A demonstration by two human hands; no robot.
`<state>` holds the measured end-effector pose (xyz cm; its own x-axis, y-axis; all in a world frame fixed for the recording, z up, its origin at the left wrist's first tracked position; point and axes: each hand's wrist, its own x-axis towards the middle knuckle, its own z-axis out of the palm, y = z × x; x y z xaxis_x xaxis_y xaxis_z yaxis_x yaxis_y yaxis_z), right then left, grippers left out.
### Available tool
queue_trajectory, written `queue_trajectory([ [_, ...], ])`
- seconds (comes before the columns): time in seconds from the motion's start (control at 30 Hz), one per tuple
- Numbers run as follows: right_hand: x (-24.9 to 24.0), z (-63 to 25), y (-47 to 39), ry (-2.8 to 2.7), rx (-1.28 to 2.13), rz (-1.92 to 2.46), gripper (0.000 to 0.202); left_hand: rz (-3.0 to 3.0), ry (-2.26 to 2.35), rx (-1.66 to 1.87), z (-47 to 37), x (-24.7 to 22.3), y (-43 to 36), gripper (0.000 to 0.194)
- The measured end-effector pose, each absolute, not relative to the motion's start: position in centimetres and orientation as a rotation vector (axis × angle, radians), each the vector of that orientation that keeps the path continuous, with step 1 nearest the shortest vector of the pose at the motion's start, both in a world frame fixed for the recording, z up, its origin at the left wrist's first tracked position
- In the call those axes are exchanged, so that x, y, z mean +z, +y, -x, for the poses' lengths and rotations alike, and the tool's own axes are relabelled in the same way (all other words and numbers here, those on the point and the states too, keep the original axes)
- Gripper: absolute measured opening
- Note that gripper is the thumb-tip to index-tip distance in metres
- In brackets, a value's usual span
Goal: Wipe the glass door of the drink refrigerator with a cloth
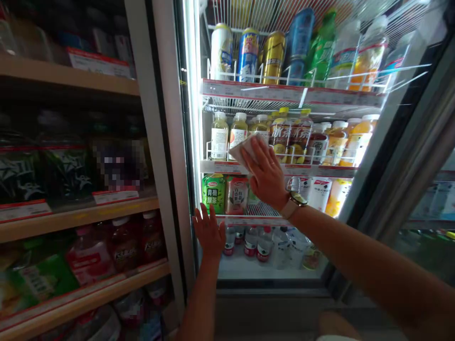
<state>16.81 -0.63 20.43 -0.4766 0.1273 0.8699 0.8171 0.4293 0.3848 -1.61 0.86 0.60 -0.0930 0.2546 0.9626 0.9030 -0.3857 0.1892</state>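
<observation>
My right hand (263,173), with a watch (297,199) on its wrist, presses a folded white cloth (247,148) flat against what looks like the glass front of a lit drinks fridge (273,289). Its fingers lie stretched over the cloth, in front of the middle shelf. Lower and to the left, my left hand (210,232) is open with fingers spread, holding nothing. It lies near the fridge's left edge, apparently against the glass, in front of a green drink carton (213,189). Part of the bottle row behind the cloth is hidden.
Cans such as a gold one (273,57) and a green bottle (323,47) stand on the upper fridge shelf. Small bottles (265,244) stand at the bottom. A wooden shelf rack (78,220) with bottled drinks stands left; a dark door frame (384,137) runs along the right.
</observation>
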Motion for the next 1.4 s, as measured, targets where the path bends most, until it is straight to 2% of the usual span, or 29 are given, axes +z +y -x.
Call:
queue_trajectory([
  [0.27, 6.3, -15.7, -0.9, -2.366, -1.023, 0.568, 0.062, 1.715, -1.241, -1.486, 2.1, 0.6, 0.3, 0.068],
  [0.4, 2.7, -17.4, -1.2, -2.547, -0.991, 0.384, 0.051, 1.762, -1.225, -1.459, 2.8, 0.6, 0.3, 0.069],
  [0.47, 3.5, -19.4, -1.4, -2.563, -1.032, 0.363, 0.047, 1.797, -1.223, -1.44, 3.2, 0.7, 0.1, 0.069],
  [0.57, 8.3, -24.0, -1.7, -2.412, -1.159, 0.521, 0.048, 1.767, -1.226, -1.472, 2.9, 1.1, -0.7, 0.069],
  [0.73, 18.7, -32.2, -1.8, -1.944, -1.281, 0.836, 0.07, 1.793, -1.118, -1.504, -0.6, 3.0, -3.5, 0.073],
  [0.8, 20.4, -33.8, -1.6, -1.826, -1.248, 0.834, 0.072, 1.863, -1.056, -1.456, -2.8, 4.6, -4.3, 0.072],
  [0.87, 20.0, -34.0, -1.4, -1.774, -1.205, 0.8, 0.073, 1.907, -1.012, -1.432, -5.2, 6.7, -4.3, 0.07],
  [1.07, 10.7, -33.0, -1.6, -1.947, -1.116, 0.693, 0.062, 1.995, -0.77, -1.31, -11.5, 11.6, -2.0, 0.066],
  [1.27, 0.7, -35.6, -2.8, -2.28, -0.98, 0.672, 0.045, 1.916, -0.744, -1.084, -13.0, 9.3, 0.1, 0.07],
  [1.4, -1.8, -36.4, -3.5, -2.343, -0.944, 0.658, 0.042, 1.859, -0.771, -1.042, -12.9, 8.3, 0.6, 0.07],
])
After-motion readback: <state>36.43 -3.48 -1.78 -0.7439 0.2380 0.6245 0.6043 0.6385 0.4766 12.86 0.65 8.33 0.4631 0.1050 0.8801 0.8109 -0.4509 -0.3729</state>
